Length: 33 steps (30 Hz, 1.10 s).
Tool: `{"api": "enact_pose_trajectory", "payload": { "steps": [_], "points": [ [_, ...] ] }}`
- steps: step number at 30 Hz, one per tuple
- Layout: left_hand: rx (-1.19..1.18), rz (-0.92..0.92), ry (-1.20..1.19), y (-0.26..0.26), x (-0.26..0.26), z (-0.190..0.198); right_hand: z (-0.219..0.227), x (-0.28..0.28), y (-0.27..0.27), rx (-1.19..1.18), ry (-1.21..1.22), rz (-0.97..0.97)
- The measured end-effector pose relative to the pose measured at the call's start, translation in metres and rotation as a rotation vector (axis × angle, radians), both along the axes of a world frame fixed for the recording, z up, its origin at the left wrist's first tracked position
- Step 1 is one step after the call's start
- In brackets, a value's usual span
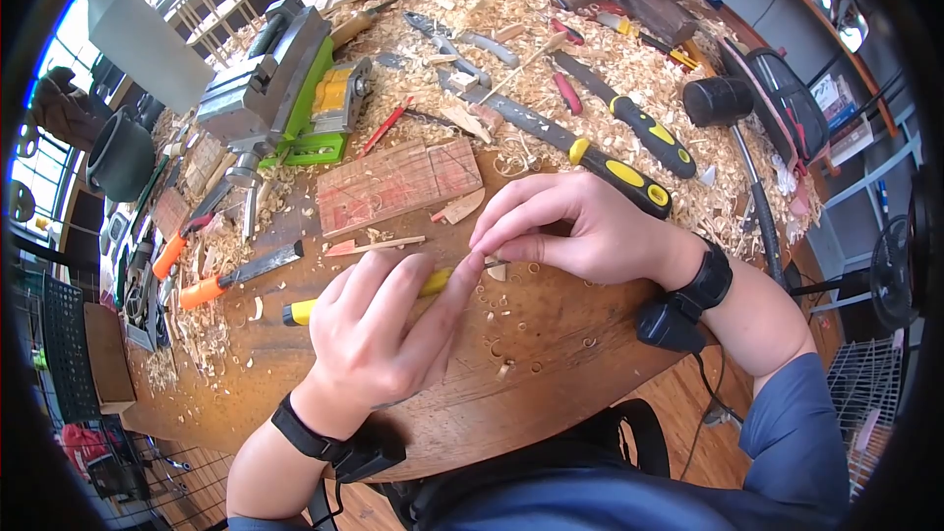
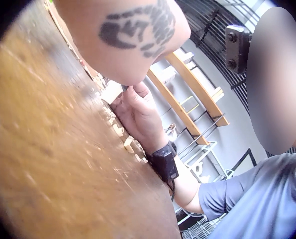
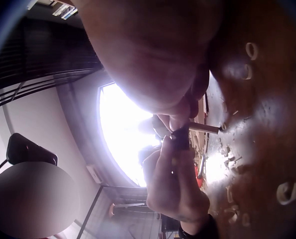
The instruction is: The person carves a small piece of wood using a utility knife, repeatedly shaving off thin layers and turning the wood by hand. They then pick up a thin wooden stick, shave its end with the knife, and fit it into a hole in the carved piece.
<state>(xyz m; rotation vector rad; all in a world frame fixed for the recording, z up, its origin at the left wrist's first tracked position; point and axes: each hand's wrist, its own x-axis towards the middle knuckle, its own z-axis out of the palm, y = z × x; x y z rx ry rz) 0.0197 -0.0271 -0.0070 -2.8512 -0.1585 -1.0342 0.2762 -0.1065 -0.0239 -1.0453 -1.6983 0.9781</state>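
Note:
My left hand is curled over a yellow-handled knife, whose dark end sticks out to the left; its blade is hidden. The left fingertips meet those of my right hand above the front of the workbench. Between the right thumb and fingers I pinch a small wooden stick, most of it covered by the fingers. In the left wrist view the right hand shows behind the left forearm, close over the wood.
Beyond the hands lies a reddish marked board. Wood shavings cover the back, with a yellow-black file, a black mallet and pliers among them. Left are a metal vise and orange-handled chisels.

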Motion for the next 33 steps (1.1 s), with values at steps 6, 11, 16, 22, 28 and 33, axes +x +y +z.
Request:
{"api": "enact_pose_trajectory", "payload": {
  "steps": [6, 11, 16, 22, 28, 33],
  "points": [
    [0.038, 0.004, -0.019, 0.0000, 0.0014, 0.0025, -0.0005, -0.0011, 0.0004, 0.020, 0.001, 0.000],
    [0.050, 0.008, -0.024, -0.0015, 0.0012, 0.0043, -0.0009, -0.0018, 0.0002, 0.015, 0.018, 0.003],
    [0.046, -0.011, -0.042, 0.0008, 0.0029, 0.0018, -0.0006, -0.0016, -0.0001, -0.008, 0.006, -0.005],
    [-0.040, -0.016, -0.011, 0.0017, 0.0035, 0.0018, -0.0016, -0.0020, -0.0005, -0.023, 0.044, -0.001],
    [-0.067, -0.035, 0.009, 0.0033, 0.0028, -0.0008, -0.0018, -0.0014, -0.0007, -0.016, 0.038, -0.004],
    [-0.049, -0.038, 0.048, 0.0005, 0.0045, -0.0019, -0.0014, -0.0005, -0.0007, 0.024, -0.021, -0.012]
  ]
}}
